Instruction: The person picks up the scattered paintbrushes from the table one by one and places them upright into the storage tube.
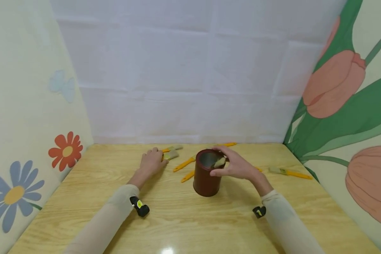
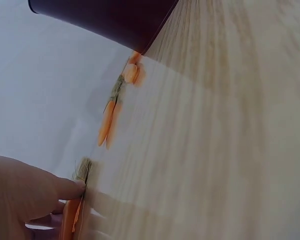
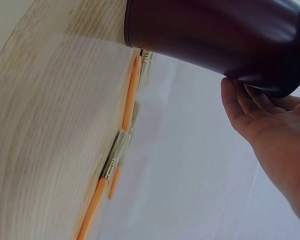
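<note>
Along the table's [image 1: 174, 225] left edge, a wide stretch of wood, up to the left hand [image 1: 152, 162]. Pinching a brush [image 1: 171, 154] there, near the back edge, with a second brush [image 1: 177, 147] just behind. Then a small gap with two orange handles [image 1: 184, 164]. Holding the upright cup [image 1: 207, 181] by its top with the right hand [image 1: 235, 165], bristles [image 1: 220, 162] showing at the mouth. Past that hand, more wood, then a loose brush [image 1: 292, 173] near the right edge.

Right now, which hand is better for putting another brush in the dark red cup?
Probably the left hand: its thumb and fingers pinch a brush, while the right hand is busy at the rim of the dark red cup.
</note>
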The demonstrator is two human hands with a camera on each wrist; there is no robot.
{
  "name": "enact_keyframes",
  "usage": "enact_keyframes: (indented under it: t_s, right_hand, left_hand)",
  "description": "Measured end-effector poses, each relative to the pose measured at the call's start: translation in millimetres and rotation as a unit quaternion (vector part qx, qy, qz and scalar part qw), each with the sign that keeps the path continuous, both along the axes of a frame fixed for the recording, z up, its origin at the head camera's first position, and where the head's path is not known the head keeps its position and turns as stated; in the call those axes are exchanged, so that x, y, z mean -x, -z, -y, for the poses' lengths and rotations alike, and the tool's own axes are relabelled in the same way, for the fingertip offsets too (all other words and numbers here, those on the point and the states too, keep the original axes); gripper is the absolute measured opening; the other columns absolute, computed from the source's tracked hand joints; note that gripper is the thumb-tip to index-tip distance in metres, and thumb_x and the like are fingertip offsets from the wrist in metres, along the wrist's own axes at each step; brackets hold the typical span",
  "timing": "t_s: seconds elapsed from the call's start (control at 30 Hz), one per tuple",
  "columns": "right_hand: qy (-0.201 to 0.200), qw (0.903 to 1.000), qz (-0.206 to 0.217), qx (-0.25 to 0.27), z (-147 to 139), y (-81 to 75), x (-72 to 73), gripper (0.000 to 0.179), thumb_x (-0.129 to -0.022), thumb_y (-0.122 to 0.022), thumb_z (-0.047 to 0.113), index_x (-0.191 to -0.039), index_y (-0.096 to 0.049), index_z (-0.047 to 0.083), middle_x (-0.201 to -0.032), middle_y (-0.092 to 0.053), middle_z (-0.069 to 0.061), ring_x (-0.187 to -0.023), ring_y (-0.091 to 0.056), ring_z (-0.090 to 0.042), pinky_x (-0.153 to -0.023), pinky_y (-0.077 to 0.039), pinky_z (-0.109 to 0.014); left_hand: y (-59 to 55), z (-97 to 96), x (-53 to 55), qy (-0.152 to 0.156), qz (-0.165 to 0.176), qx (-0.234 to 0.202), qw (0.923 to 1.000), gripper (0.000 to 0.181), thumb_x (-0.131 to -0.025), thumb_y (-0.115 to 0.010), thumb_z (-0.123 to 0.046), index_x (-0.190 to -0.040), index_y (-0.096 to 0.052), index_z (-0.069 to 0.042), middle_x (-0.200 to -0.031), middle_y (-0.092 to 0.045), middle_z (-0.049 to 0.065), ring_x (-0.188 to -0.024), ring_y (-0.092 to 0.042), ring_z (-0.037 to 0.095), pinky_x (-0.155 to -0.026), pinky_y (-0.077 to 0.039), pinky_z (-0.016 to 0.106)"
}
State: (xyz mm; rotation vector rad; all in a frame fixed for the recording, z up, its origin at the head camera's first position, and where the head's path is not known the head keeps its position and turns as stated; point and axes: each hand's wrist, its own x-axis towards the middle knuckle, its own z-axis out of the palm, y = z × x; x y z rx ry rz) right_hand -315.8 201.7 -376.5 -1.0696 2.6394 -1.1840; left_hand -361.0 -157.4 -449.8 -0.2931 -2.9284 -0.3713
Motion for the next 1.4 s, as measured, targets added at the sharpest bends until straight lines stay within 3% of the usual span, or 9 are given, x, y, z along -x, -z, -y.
enact_keyframes:
  t_s: [0.17, 0.33, 0.53, 0.7, 0.87, 1.1, 1.4]
  right_hand:
    - [0.006, 1.0, 0.005, -0.001, -2, 1.7, -1.6, 0.085, -0.084, -0.085, 0.045, -0.152, -0.043, 0.017, -0.139, -0.051, 0.001, -0.123, -0.052, -0.019, -0.101, -0.044, -0.051]
    - [0.002, 1.0, 0.005, -0.001, 0, 0.4, -0.6, 0.084, -0.084, -0.084, 0.045, -0.152, -0.043, 0.018, -0.139, -0.052, 0.002, -0.123, -0.052, -0.018, -0.101, -0.045, -0.051]
    - [0.002, 1.0, -0.005, 0.0, 0, -1.9, 1.6, 0.084, -0.083, -0.085, 0.045, -0.151, -0.044, 0.018, -0.136, -0.054, 0.003, -0.12, -0.053, -0.017, -0.098, -0.046, -0.05]
    - [-0.001, 1.0, -0.003, 0.002, 0, -1.0, 3.1, 0.083, -0.084, -0.085, 0.044, -0.151, -0.044, 0.018, -0.136, -0.054, 0.003, -0.12, -0.053, -0.017, -0.097, -0.046, -0.05]
    - [0.001, 1.0, -0.005, 0.0, 0, 1.9, 3.3, 0.081, -0.084, -0.085, 0.043, -0.151, -0.045, 0.019, -0.135, -0.054, 0.004, -0.119, -0.053, -0.017, -0.097, -0.046, -0.05]
    - [0.004, 1.0, -0.001, -0.001, 1, 2.5, 3.7, 0.082, -0.085, -0.085, 0.042, -0.152, -0.044, 0.018, -0.135, -0.054, 0.004, -0.121, -0.052, -0.017, -0.099, -0.045, -0.052]
    - [-0.001, 1.0, -0.003, 0.005, 3, 2.7, 2.6, 0.08, -0.085, -0.085, 0.041, -0.151, -0.045, 0.017, -0.134, -0.054, 0.003, -0.118, -0.054, -0.017, -0.097, -0.046, -0.052]
  left_hand:
    - [2.1, 0.6, 2.2, 0.004, -0.011, -0.028, 0.9995, 0.027, -0.094, -0.076, -0.029, -0.09, -0.063, -0.006, -0.094, -0.054, 0.012, -0.083, -0.056, 0.031, -0.075, -0.046, 0.054]
    - [-1.2, 2.4, 3.3, 0.009, -0.055, -0.072, 0.9958, 0.027, -0.09, -0.078, -0.023, -0.103, -0.07, -0.001, -0.09, -0.055, 0.01, -0.076, -0.054, 0.027, -0.068, -0.046, 0.048]
    - [-18.4, -2.9, 2.2, 0.024, -0.119, -0.106, 0.9868, 0.036, -0.091, -0.08, -0.027, -0.113, -0.071, -0.001, -0.094, -0.057, 0.008, -0.075, -0.055, 0.022, -0.062, -0.048, 0.039]
    - [-34.9, -13.6, -2.9, 0.03, -0.142, -0.15, 0.9779, 0.041, -0.092, -0.077, -0.033, -0.121, -0.07, -0.006, -0.103, -0.06, 0.007, -0.082, -0.06, 0.022, -0.066, -0.052, 0.039]
    - [-54.2, -27.4, -15.5, 0.056, -0.159, -0.205, 0.964, 0.037, -0.09, -0.078, -0.032, -0.118, -0.071, -0.009, -0.105, -0.063, 0.004, -0.085, -0.062, 0.02, -0.068, -0.052, 0.038]
    - [-82.8, -48.0, -38.9, 0.127, -0.165, -0.264, 0.9419, 0.037, -0.091, -0.078, -0.032, -0.12, -0.071, -0.01, -0.103, -0.062, 0.001, -0.082, -0.059, 0.016, -0.066, -0.051, 0.034]
    - [-104.9, -63.7, -68.5, 0.201, -0.166, -0.33, 0.9071, 0.036, -0.093, -0.077, -0.033, -0.123, -0.069, -0.013, -0.108, -0.062, -0.002, -0.086, -0.062, 0.013, -0.07, -0.054, 0.036]
